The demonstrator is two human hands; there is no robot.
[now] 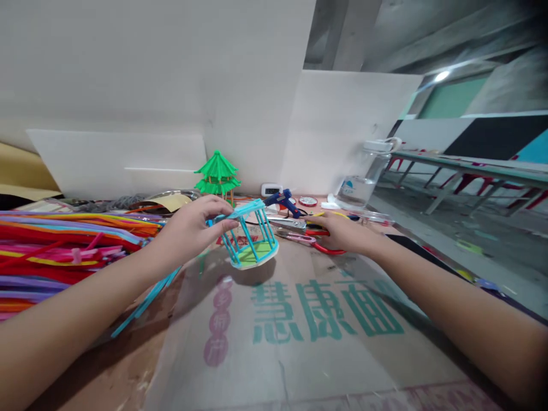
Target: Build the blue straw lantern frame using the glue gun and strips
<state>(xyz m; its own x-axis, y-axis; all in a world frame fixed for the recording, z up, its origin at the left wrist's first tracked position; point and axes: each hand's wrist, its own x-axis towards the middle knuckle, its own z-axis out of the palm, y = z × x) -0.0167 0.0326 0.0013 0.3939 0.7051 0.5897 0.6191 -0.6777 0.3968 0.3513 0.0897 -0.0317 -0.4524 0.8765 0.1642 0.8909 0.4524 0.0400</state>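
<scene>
My left hand [192,228] is closed on the top rim of a small turquoise pavilion frame [250,237] made of sticks, with a green floor on a round base. The frame is tilted and lifted slightly off the cardboard sheet [299,342]. My right hand [342,231] lies over red-handled scissors [325,246] to the right, its fingers curled around the handles. Loose turquoise sticks [145,302] lie under my left wrist.
A big heap of coloured pipe cleaners [64,245] fills the left. Behind stand a finished green pavilion model [217,177], a blue glue gun [283,201], a clear plastic jar [363,177] and white boards against the wall. The table edge runs along the right.
</scene>
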